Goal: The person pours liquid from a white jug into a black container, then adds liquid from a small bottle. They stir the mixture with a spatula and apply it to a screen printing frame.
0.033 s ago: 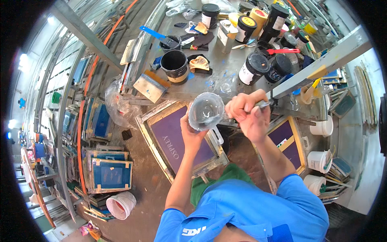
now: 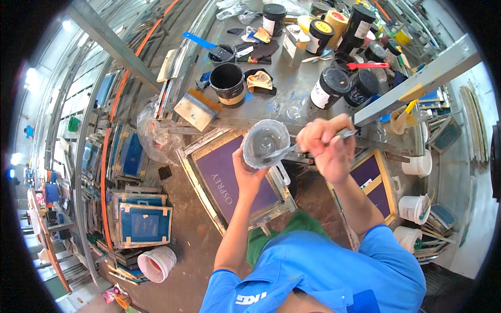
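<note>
Roughly round, smeared tub (image 2: pixel 267 140) in left hand (image 2: pixel 250 175)

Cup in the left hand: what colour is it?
The cup is translucent grey, best seen in the head view.

We read this place as a screen-printing workshop. Framed mesh identifies it best: we see a purple screen (image 2: pixel 225 175) near the centre, toward eight o'clock, stacked blue screens (image 2: pixel 145 224) farther out in that direction, and a second purple screen (image 2: pixel 377 198) between three and four. The metal workbench (image 2: pixel 284 86), spanning eleven to two, carries lidded black tubs (image 2: pixel 334 86) toward two and a blue-handled spatula (image 2: pixel 201 40) at eleven. We also note white buckets (image 2: pixel 412 207) between three and four.
</note>
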A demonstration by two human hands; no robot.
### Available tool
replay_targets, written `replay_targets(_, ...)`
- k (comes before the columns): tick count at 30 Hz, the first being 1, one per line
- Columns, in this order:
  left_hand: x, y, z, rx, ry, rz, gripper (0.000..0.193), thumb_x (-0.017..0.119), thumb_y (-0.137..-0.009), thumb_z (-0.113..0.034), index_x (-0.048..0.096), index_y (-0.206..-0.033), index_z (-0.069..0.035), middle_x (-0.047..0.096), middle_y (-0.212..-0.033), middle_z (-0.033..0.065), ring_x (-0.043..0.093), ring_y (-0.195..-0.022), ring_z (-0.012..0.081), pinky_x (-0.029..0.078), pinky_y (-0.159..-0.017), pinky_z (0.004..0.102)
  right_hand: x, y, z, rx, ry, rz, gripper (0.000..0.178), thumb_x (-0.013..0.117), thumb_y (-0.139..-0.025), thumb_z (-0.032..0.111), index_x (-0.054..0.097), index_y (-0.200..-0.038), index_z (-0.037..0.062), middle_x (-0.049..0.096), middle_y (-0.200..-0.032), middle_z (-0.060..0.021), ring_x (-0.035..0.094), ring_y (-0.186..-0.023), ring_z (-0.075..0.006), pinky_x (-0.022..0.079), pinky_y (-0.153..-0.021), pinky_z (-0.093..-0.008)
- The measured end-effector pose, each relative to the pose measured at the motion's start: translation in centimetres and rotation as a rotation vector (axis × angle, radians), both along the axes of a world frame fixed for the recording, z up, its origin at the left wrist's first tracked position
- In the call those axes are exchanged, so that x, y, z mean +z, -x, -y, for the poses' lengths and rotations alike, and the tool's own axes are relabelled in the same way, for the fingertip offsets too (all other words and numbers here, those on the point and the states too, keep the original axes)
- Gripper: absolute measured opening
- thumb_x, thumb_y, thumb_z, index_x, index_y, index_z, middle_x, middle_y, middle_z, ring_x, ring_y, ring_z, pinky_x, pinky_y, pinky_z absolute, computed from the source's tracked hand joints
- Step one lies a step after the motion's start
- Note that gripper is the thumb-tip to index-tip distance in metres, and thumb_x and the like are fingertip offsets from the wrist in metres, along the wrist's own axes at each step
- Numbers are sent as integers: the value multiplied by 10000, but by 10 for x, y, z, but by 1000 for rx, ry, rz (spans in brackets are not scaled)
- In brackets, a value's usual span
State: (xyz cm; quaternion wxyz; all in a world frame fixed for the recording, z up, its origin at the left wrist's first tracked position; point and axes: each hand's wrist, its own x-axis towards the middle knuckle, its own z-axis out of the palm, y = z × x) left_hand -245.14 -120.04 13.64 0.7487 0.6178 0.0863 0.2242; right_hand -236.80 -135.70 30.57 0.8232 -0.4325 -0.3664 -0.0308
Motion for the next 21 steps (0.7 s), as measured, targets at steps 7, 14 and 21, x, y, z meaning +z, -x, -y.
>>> replay_targets(7, 23, 41, -9, -110, 33, -46, 985, 858, -656, 23, 297, -1464, -20, 382, -1504, 120, 397, -1382, 239, 339, -1159, 405, 12, 27, -18, 140, 16, -39, 307, 548, -1004, 350, 435, -938, 72, 508, -715, -81, 448, -636, -131, 419, -648, -319)
replay_targets(14, 40, 74, -28, -164, -38, -33, 970, 849, -646, 28, 340, -1469, -37, 413, -1480, 90, 439, -1348, 219, 345, -1155, 393, 28, 43, -24, 103, 87, 35, 467, 399, -1011, 567, 419, -924, 108, 428, -675, -28, 415, -615, -138, 411, -667, -347)
replay_targets(21, 32, 102, -40, -240, -50, -83, 1021, 856, -624, 36, 313, -1485, -43, 420, -1459, 87, 443, -1340, 215, 348, -1151, 386, 33, 73, -20, 250, 186, -76, 543, 466, -990, 571, 475, -878, 40, 540, -705, -107, 422, -583, -111, 355, -565, -268)
